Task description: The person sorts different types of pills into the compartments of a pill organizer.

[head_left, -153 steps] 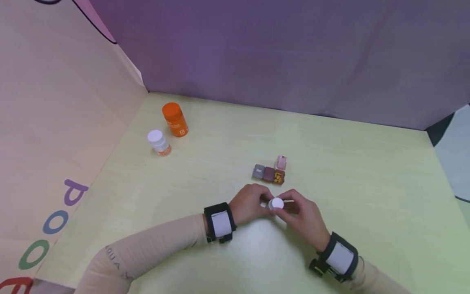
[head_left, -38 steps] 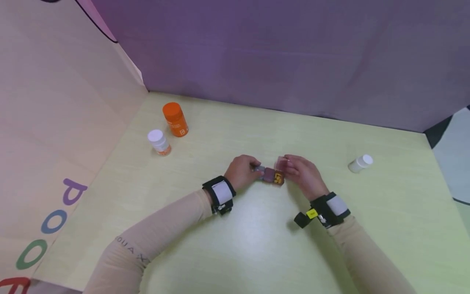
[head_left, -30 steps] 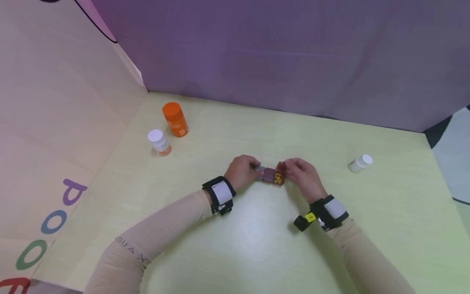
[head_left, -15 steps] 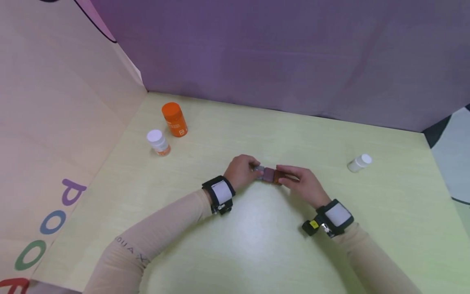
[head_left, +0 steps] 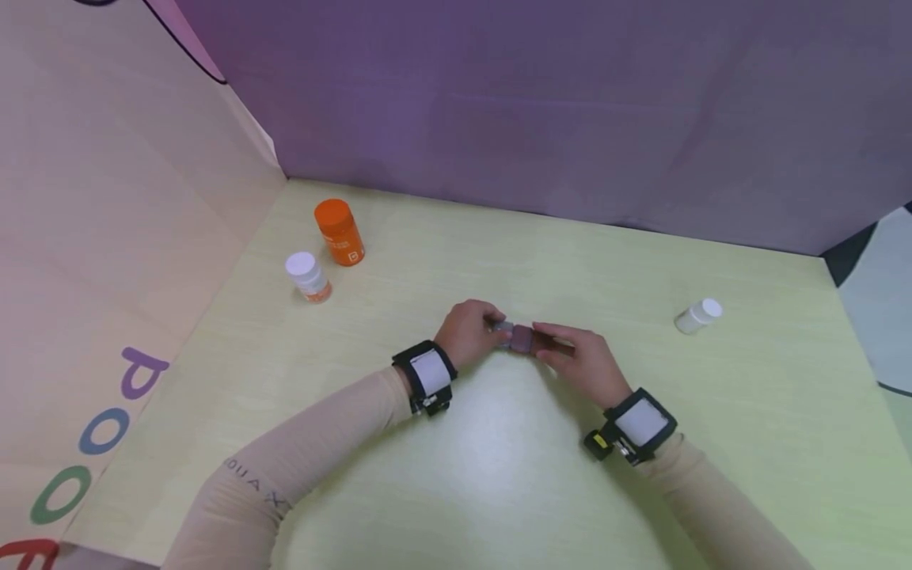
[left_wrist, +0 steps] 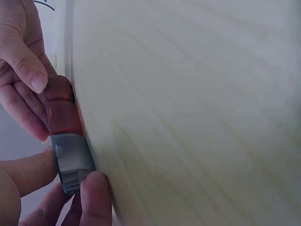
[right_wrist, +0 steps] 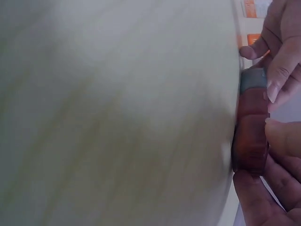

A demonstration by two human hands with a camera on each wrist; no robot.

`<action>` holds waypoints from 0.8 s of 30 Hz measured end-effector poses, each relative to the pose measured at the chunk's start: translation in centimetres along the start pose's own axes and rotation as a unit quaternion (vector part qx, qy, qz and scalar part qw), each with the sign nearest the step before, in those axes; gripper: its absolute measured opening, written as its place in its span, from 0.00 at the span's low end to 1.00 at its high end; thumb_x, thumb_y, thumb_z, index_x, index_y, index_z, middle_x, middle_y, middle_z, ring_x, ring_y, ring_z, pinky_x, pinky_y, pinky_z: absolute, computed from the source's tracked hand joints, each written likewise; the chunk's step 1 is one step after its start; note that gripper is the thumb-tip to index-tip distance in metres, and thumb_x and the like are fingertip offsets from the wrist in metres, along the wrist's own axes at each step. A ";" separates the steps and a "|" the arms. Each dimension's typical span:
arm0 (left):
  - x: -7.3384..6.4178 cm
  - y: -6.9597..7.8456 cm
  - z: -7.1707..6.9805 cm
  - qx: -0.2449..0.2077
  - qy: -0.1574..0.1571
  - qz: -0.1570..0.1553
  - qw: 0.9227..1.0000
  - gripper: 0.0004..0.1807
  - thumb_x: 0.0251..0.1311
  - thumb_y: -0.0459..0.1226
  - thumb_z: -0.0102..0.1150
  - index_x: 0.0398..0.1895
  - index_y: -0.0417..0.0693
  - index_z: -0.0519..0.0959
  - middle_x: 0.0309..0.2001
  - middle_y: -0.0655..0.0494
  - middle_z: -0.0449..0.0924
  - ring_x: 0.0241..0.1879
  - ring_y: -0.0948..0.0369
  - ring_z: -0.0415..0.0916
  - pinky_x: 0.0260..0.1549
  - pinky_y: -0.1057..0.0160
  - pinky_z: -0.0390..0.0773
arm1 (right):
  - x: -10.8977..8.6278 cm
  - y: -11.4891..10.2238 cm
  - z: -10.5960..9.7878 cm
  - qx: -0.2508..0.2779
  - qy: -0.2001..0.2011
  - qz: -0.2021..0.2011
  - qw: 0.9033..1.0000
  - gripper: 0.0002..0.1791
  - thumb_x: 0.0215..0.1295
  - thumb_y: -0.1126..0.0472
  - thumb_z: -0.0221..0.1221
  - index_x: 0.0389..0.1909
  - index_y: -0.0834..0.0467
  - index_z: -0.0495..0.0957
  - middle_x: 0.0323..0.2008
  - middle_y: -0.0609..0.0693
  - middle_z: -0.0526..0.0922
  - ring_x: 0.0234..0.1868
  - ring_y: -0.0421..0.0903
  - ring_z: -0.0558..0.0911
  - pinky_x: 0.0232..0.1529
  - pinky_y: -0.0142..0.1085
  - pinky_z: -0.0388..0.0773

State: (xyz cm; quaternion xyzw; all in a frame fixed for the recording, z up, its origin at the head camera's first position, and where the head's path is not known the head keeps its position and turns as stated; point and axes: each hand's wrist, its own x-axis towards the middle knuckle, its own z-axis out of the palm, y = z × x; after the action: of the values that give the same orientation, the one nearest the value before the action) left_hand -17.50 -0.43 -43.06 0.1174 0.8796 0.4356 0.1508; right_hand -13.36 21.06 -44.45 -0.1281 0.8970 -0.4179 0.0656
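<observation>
A small pill organizer (head_left: 522, 339) with three compartments in a row lies on the table in front of me. Its grey-blue end (left_wrist: 74, 153) is pinched between the thumb and fingers of my left hand (head_left: 466, 334). My right hand (head_left: 586, 366) grips the opposite, red-brown end (right_wrist: 250, 143), thumb on one side and fingers on the other. All three lids look down. The contents of the red-brown compartment are hidden in the head view by my right fingers and the lid.
A white bottle (head_left: 698, 316) stands on the right of the table (head_left: 769, 412). At the back left are an orange jar (head_left: 340, 233) and a white bottle with an orange band (head_left: 309, 277). A purple curtain (head_left: 541, 103) hangs behind the table.
The small white bottle left both hands and now stands at right. My right hand has folded the raised lid down over the compartment with yellow pills; my left hand now holds the grey-blue end.
</observation>
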 end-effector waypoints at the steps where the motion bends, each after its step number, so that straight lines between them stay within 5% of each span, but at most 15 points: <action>1: 0.0 0.0 0.0 0.001 0.000 0.001 1.000 0.17 0.63 0.37 0.70 0.52 0.39 0.84 0.48 0.46 0.87 0.43 0.56 0.82 0.45 0.61 0.81 | 0.0 -0.1 0.0 -0.002 0.000 -0.003 1.000 0.26 0.62 0.76 0.65 0.62 0.68 0.77 0.59 0.67 0.80 0.60 0.63 0.79 0.56 0.49 0.80; 13: 0.1 -0.2 0.0 0.000 0.001 0.000 1.000 0.16 0.63 0.37 0.70 0.51 0.39 0.84 0.48 0.46 0.87 0.43 0.56 0.83 0.44 0.61 0.81 | 0.2 -0.8 -0.1 -0.029 -0.007 -0.013 0.999 0.26 0.61 0.76 0.65 0.61 0.70 0.77 0.57 0.67 0.81 0.58 0.63 0.81 0.56 0.51 0.80; 18: 0.1 -0.2 0.0 0.002 0.004 0.003 1.000 0.16 0.63 0.37 0.70 0.51 0.39 0.84 0.48 0.47 0.87 0.44 0.55 0.83 0.46 0.61 0.81 | 0.7 -1.4 0.2 -0.112 -0.015 -0.037 0.993 0.27 0.60 0.65 0.72 0.59 0.68 0.78 0.53 0.65 0.84 0.51 0.59 0.84 0.52 0.52 0.81; 24: 0.3 -0.3 0.0 -0.001 0.001 0.005 1.000 0.16 0.63 0.37 0.70 0.50 0.38 0.84 0.48 0.47 0.87 0.47 0.54 0.83 0.49 0.59 0.80 | 1.6 -2.6 0.7 -0.234 -0.020 -0.046 0.971 0.25 0.56 0.54 0.76 0.53 0.60 0.83 0.45 0.56 0.88 0.43 0.51 0.85 0.44 0.47 0.83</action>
State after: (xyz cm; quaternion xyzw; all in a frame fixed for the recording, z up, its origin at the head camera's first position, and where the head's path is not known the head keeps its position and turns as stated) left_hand -17.79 -0.49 -43.36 0.1207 0.8789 0.4373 0.1477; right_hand -14.24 18.48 -42.90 -0.1888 0.9617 -0.1961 0.0323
